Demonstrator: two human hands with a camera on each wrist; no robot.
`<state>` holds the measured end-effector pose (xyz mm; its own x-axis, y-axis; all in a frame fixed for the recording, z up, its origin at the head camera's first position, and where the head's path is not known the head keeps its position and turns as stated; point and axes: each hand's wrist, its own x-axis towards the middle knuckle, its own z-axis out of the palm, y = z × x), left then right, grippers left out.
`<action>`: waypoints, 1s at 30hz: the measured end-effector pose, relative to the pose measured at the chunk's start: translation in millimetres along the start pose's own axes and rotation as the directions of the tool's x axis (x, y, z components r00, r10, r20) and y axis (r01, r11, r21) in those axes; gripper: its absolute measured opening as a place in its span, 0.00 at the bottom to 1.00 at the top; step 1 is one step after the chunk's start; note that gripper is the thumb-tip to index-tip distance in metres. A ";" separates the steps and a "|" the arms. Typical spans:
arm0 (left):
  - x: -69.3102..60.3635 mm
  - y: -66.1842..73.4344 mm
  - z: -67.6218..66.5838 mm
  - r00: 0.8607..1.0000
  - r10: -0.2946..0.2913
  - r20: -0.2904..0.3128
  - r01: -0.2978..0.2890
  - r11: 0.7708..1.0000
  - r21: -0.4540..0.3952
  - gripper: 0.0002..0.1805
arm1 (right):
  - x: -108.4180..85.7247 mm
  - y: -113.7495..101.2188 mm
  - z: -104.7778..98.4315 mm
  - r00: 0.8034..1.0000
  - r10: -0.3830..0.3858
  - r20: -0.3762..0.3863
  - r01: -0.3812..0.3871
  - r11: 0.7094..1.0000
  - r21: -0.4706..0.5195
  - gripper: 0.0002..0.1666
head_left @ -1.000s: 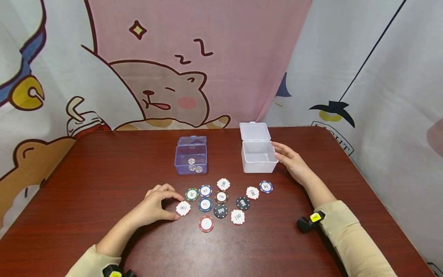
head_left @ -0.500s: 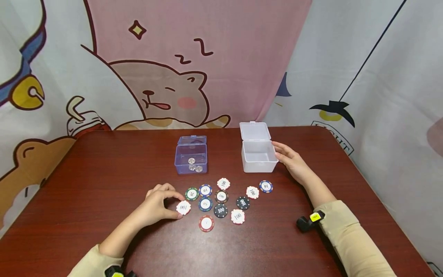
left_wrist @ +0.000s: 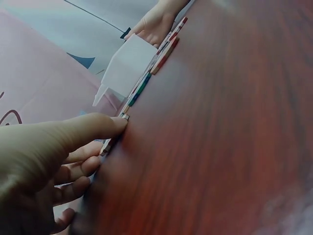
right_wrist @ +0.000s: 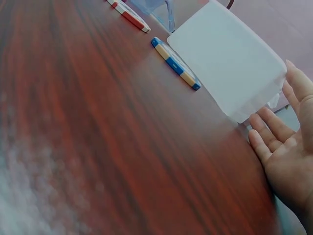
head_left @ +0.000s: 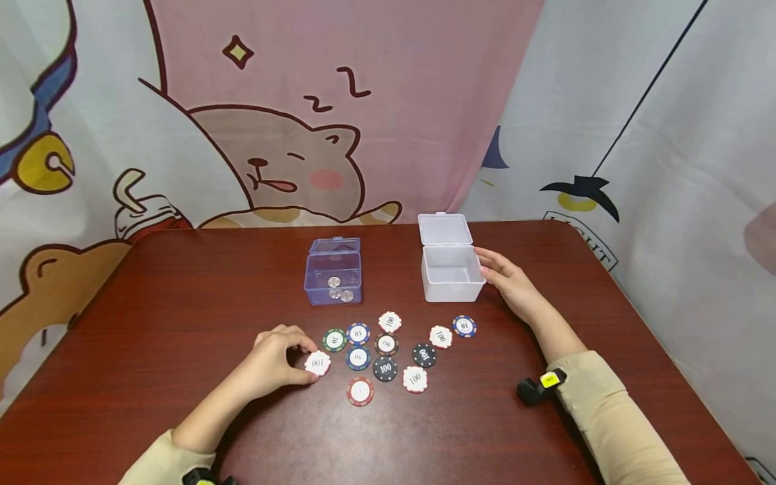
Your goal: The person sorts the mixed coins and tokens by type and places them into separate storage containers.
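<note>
My left hand (head_left: 275, 357) pinches a white poker chip (head_left: 318, 364) marked 100, thumb and index finger at its edges. The chip looks to be at the tabletop; in the left wrist view my thumb (left_wrist: 93, 129) hides part of it. At the back right stands a white plastic box (head_left: 453, 283), its lid tipped back. Against that box's right wall rest the fairly straight fingers of my right hand (head_left: 509, 283). The right wrist view shows them beside the box's corner, with a blue-and-yellow chip (right_wrist: 176, 63) lying near the box.
Several poker chips lie between the hands: green (head_left: 334, 340), red (head_left: 360, 391), black (head_left: 384, 368), blue (head_left: 464, 326) and other white ones (head_left: 415, 379). A clear blue box (head_left: 315, 296), lid back, holds several small clear round pieces (head_left: 334, 282). A printed curtain (head_left: 400, 162) hangs behind the table.
My left index finger and thumb have shifted slightly and drawn in on the white chip, which has moved a little left. My right hand has stayed against the white box.
</note>
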<state>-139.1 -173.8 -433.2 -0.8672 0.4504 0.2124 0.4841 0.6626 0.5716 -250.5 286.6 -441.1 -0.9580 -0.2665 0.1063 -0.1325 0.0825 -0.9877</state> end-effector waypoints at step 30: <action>7.3 14.2 -3.2 0.992 0.028 -0.126 -0.047 0.988 -0.147 0.17 | 0.2 -0.6 1.0 1.000 0.024 -0.011 -0.024 1.000 -0.015 0.29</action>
<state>-139.0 -163.1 -421.0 -0.8609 0.3904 0.3264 0.5019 0.5458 0.6710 -250.3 285.4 -440.6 -0.9635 -0.2543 0.0841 -0.1135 0.1031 -0.9882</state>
